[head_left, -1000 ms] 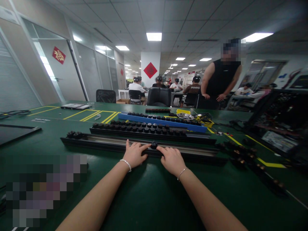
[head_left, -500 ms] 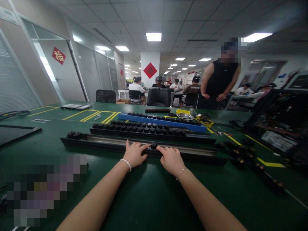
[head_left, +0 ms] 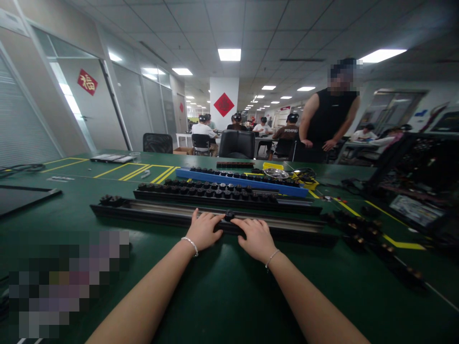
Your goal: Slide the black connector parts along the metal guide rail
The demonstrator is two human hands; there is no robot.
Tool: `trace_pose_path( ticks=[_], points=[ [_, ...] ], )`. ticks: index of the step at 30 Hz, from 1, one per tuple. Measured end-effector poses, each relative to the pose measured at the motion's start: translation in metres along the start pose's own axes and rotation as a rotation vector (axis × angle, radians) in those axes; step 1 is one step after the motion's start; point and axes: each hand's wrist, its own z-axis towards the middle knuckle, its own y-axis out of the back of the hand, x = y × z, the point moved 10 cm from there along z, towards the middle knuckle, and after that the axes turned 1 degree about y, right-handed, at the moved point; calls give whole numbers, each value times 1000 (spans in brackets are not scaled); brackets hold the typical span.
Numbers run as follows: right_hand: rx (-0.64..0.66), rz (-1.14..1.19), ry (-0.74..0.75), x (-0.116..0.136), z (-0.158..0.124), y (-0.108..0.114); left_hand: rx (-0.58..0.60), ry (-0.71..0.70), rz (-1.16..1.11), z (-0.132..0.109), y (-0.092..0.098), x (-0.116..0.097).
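Note:
A small black round part (head_left: 229,216), like a socket module, sits in the channel of the nearest long black rail (head_left: 158,211). My left hand (head_left: 204,230) has its index fingertip against the left side of this part, with the thumb lower down by the rail's front wall. On the other side, my right hand (head_left: 255,235) presses its index fingertip to the part, so it is gripped between the two hands. Two similar black parts (head_left: 110,200) stand at the rail's left end. The undersides of my fingers are hidden.
Behind lie a second black rail (head_left: 279,205) with rows of round parts and a blue rail (head_left: 247,181). Loose black parts (head_left: 362,229) are scattered at right, near an open machine casing (head_left: 409,200). A person (head_left: 330,112) stands across the green table (head_left: 222,296).
My left hand has shifted slightly right and its fingers have drawn closer together. The right hand has barely moved, and the black part stays in the same place.

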Motion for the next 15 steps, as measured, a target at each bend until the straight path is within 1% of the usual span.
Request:
trace_pose_path(
  ticks=[3, 7, 15],
  points=[
    [-17, 1, -5, 1, 0, 1, -24, -12, -48, 0, 0, -4],
    [-49, 8, -8, 2, 0, 2, -38, -3, -65, 0, -1, -4],
    [-72, -1, -8, 4, 0, 4, -25, 3, -73, 1, -1, -2]
  ],
)
